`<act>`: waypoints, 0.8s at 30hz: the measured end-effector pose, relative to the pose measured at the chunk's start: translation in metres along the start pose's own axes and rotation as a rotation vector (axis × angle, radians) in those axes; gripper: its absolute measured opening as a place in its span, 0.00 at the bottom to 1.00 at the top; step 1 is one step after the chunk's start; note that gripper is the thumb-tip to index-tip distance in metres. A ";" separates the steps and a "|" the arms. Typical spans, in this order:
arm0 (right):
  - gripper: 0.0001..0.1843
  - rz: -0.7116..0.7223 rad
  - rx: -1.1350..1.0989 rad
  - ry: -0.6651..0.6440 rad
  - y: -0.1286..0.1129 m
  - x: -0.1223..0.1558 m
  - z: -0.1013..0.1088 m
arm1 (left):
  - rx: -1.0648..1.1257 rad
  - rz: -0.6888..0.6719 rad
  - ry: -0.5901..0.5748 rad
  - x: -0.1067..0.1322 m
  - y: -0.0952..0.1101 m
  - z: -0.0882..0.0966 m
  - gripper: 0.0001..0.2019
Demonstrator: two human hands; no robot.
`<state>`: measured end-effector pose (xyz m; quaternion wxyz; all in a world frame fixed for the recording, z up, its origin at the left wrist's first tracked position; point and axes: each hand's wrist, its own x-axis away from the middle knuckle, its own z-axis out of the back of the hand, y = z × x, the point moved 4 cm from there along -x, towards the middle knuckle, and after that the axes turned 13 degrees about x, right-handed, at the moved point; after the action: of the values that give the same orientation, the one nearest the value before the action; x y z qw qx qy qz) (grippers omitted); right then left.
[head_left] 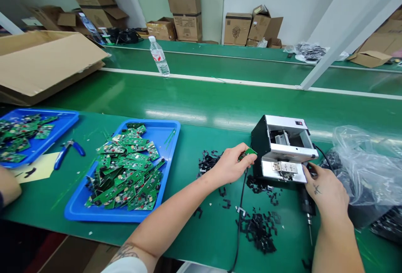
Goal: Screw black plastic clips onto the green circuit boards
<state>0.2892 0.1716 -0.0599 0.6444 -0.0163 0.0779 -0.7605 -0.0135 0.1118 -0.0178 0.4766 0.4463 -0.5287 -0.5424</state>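
My left hand [234,164] pinches a small green circuit board [248,152] between thumb and fingers, just left of a black and silver screw feeder [287,151]. My right hand [328,189] is at the feeder's front right corner, its fingers curled around the upper end of a black electric screwdriver [306,202]. The screwdriver's bit points down toward the table's near edge. Part of its grip is hidden by the hand. Small black plastic clips [260,229] lie heaped below the feeder, with another pile of black parts [207,162] beside my left wrist.
A blue tray [174,155] heaped with circuit boards stands to the left, another blue tray [67,124] beyond it. Blue-handled cutters [64,155] lie between them, near another person's hand [9,185]. A clear plastic bag [367,160] is right; a water bottle [159,57] stands behind.
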 end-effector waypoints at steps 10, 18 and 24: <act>0.13 0.728 -0.436 -0.236 -0.085 0.089 0.038 | -0.300 -0.042 0.017 -0.003 -0.003 -0.002 0.11; 0.14 1.022 -0.086 -0.640 -0.129 0.130 -0.008 | -0.433 0.016 -0.059 -0.001 -0.013 -0.002 0.10; 0.11 1.008 -0.250 -0.659 -0.127 0.128 -0.010 | -0.454 0.008 -0.100 0.000 -0.019 -0.003 0.13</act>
<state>0.1420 0.0672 -0.0617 0.9081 -0.2870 -0.0387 -0.3026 -0.0114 0.1114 -0.0372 0.5401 0.2979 -0.4181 -0.6669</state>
